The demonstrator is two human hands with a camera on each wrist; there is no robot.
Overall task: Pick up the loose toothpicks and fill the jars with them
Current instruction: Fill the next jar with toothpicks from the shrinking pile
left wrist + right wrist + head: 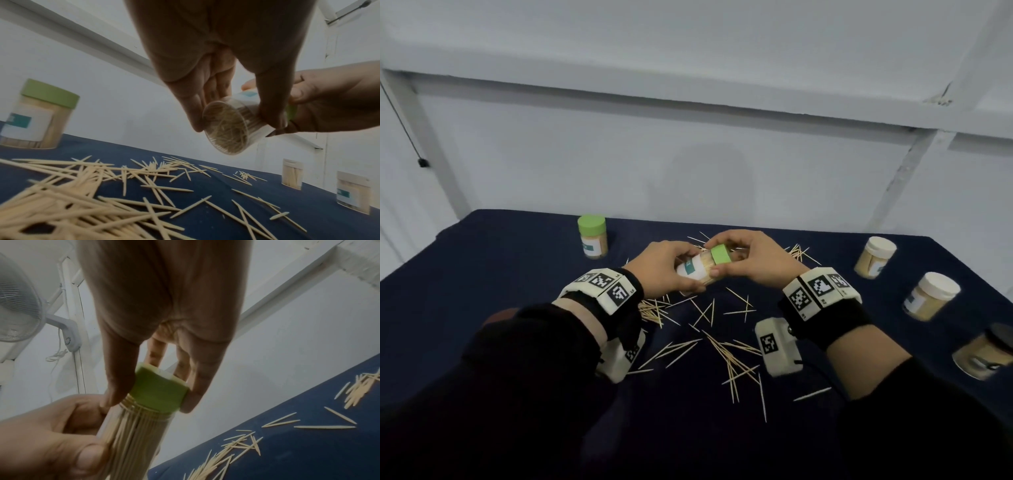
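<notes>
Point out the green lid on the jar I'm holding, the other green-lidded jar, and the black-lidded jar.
green lid [158, 391], right wrist view, on its side wall.
green-lidded jar [593, 240], head view, on its body below the lid.
black-lidded jar [983, 356], head view, on its clear side.

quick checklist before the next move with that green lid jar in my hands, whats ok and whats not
1. Left hand grips the body of the held jar: ok.
2. Right hand holds the green lid by its sides: ok.
3. Lid seated fully on the jar: cannot tell; in the right wrist view the neck threads show below its edge.
4. Jar filled: ok; toothpicks pack it.
5. Loose toothpicks cleared from the blue cloth: not ok; many lie scattered.
6. Other jars closed: the green-lidded jar and two white-lidded jars ok; the rightmost is too blurred to tell.
</notes>
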